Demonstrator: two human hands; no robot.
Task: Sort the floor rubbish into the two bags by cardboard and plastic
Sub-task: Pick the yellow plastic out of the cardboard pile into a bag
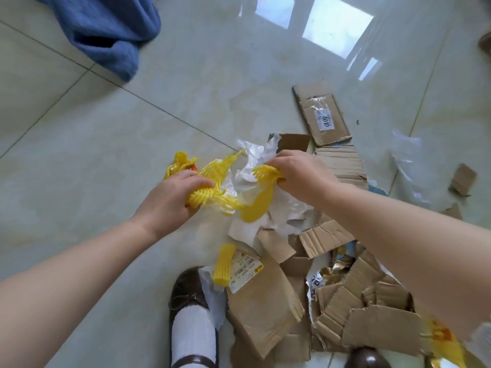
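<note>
Both hands, left hand (172, 199) and right hand (297, 176), grip yellow foam netting (212, 189) beside bare tiles (106, 128), fingers closed.

Place: looking like a room in a home
Floor (111, 134): glossy pale tiles, mirroring a bright window
Cloth: blue blanket (106, 30) lying crumpled on the tiles
Footwear: brown shoe (186, 290), white sock

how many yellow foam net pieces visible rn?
3, possibly more hidden. One bunch in the left hand at, one gripped by the right hand at, one loose foam net sleeve on the floor by the shoe.
</note>
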